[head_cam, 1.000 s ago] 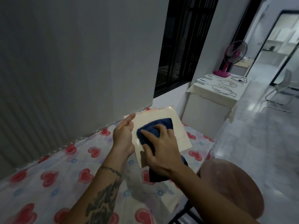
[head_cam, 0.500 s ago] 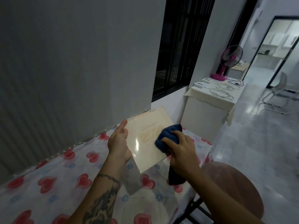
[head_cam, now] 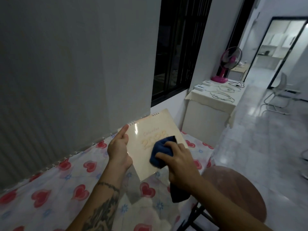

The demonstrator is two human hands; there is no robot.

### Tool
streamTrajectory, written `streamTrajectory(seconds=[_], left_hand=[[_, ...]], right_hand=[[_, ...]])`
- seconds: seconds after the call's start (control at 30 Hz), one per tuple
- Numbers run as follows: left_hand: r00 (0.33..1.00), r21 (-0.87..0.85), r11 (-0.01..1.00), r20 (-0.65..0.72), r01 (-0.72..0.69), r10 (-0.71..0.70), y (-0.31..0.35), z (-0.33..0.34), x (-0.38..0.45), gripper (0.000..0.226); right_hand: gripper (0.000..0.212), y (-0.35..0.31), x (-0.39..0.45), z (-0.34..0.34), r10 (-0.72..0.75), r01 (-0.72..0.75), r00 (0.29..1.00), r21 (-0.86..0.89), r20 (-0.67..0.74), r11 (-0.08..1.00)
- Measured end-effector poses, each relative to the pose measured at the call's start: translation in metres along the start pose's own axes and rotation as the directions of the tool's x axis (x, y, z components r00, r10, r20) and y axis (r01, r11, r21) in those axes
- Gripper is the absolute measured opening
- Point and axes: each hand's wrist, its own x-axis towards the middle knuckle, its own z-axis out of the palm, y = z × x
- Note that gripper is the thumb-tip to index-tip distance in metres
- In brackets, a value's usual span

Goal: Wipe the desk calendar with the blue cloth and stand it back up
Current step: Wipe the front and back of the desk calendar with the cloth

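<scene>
The cream desk calendar (head_cam: 150,130) with spiral binding along its top is lifted off the table and tilted toward me. My left hand (head_cam: 119,150) holds its left edge, forefinger stretched up along the side. My right hand (head_cam: 178,161) grips the bunched blue cloth (head_cam: 162,150) and presses it against the lower right of the calendar's front cover. A tail of the cloth hangs down below my right wrist. The cover's printed year is partly hidden by the cloth.
A table with a heart-patterned cover (head_cam: 80,179) runs along the grey wall. A round brown stool (head_cam: 236,192) stands at its right end. Farther back are a white-draped side table (head_cam: 211,100), a pink fan (head_cam: 228,64) and a white chair (head_cam: 280,92).
The cloth swept from the cover's upper middle out to the right, then came back toward the lower middle. The calendar has tipped up and the printed year shows now. My left hand kept its hold.
</scene>
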Motion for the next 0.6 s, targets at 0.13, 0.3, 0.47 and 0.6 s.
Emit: streamTrajectory(seconds=[0.13, 0.3, 0.47, 0.6], left_hand=[[0.996, 0.059, 0.998, 0.083, -0.037, 0.032, -0.004, 0.002, -0.007, 0.041], [0.976, 0.114, 0.986, 0.197, -0.121, 0.097, -0.017, 0.019, -0.017, 0.048], [0.985, 0.027, 0.996, 0.153, -0.084, 0.079, 0.001, 0.006, -0.005, 0.040], [0.985, 0.027, 0.998, 0.165, -0.057, 0.051, 0.007, -0.003, -0.007, 0.036]], right_hand=[[0.035, 0.016, 0.022, -0.008, 0.256, -0.253, 0.957, 0.038, -0.137, 0.967], [0.038, -0.025, 0.049, -0.014, 0.182, -0.172, 0.952, 0.063, -0.245, 0.983], [0.049, -0.023, 0.010, -0.001, -0.131, 0.138, 0.987, 0.079, -0.096, 0.987], [0.045, 0.006, 0.004, -0.004, 0.042, -0.030, 0.991, 0.101, -0.123, 0.994]])
